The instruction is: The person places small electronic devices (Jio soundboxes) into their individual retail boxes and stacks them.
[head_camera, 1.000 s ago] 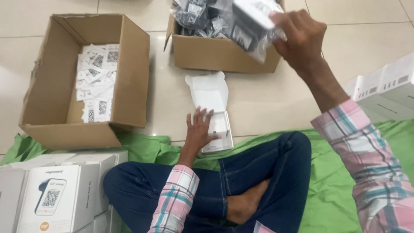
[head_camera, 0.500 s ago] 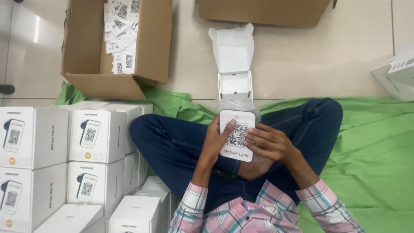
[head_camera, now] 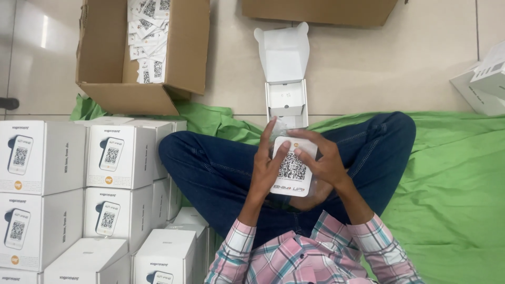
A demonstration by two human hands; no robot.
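Holding a small white device (head_camera: 291, 169) over my lap, both hands on it. My left hand (head_camera: 269, 167) cups its left edge, thumb and fingers half curled round the side, index finger raised straight up off it. My right hand (head_camera: 322, 162) wraps the right edge and top, fingers curled over the upper corner, so the face with the black square code stays turned up toward me. Clear plastic wrap (head_camera: 280, 128) bunches just above the device; I cannot tell whether the wrap is fully off or partly round it. I sit cross-legged in blue jeans (head_camera: 215, 168) on a green cloth (head_camera: 452, 179), device held between my knees.

Just beyond my hands an open white carton (head_camera: 285, 97) lies on the tiled floor (head_camera: 368, 68), flap thrown back away from me, mouth toward me, tray inside looks empty. To my left, stacked white boxes (head_camera: 63, 179) stand in rows, each with a picture of the same device and a small orange dot on the front. Far left, a brown cardboard box (head_camera: 144, 58) stands open, a heap of small white printed slips (head_camera: 147, 42) with square codes inside. Another brown box (head_camera: 321, 11) sits at the top edge, contents out of view. More white boxes (head_camera: 481, 79) at the right edge.
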